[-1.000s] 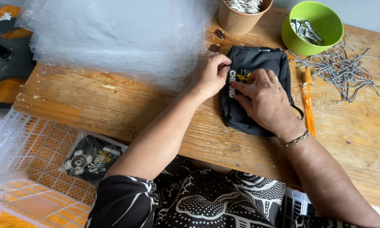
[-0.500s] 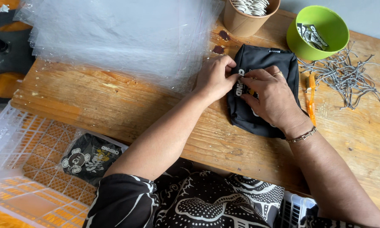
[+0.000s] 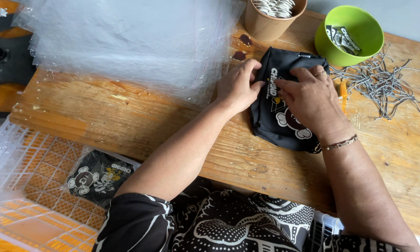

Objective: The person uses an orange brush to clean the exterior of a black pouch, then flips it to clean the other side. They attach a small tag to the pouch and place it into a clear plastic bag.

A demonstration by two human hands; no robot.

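A folded black garment (image 3: 277, 126) with a white and yellow cartoon print lies on the wooden table (image 3: 126, 116). My left hand (image 3: 239, 85) grips its left edge, fingers curled on the fabric. My right hand (image 3: 312, 100), with a ring and a bracelet, presses flat on top of it and pinches the fabric near the print.
A stack of clear plastic bags (image 3: 130, 42) covers the table's left back. A brown paper cup (image 3: 273, 16) and a green bowl (image 3: 347, 35) of tags stand behind, with loose grey strings (image 3: 382, 84) at right. A bagged black garment (image 3: 98, 175) lies in an orange crate (image 3: 28, 186) lower left.
Both hands stayed on the black garment, shifting a little along its top left edge. The view moved closer and slightly right.
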